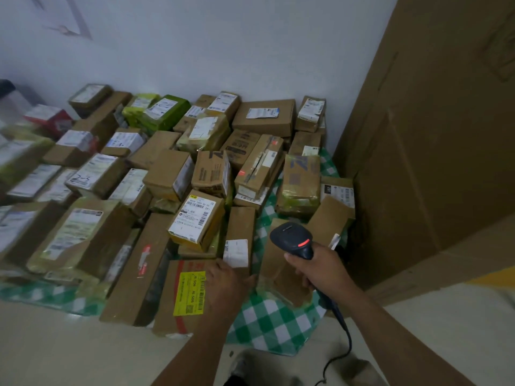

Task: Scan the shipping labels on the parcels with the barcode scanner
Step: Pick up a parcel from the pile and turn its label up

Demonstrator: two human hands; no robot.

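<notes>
Several cardboard parcels with white shipping labels lie packed together on a green-checked cloth (274,324) on the floor. My right hand (320,270) grips the handle of a dark barcode scanner (295,238); its red light glows and its head points over the parcels. My left hand (227,288) rests on a brown parcel with a yellow label (189,293), fingers near the lower end of a narrow upright parcel with a small white label (237,252). A box with a large white barcode label (193,215) sits just beyond.
A tall cardboard sheet (434,135) leans against the wall on the right. A white wall (223,45) backs the pile. The scanner's cable (345,338) trails down to the pale floor (55,352) near my feet.
</notes>
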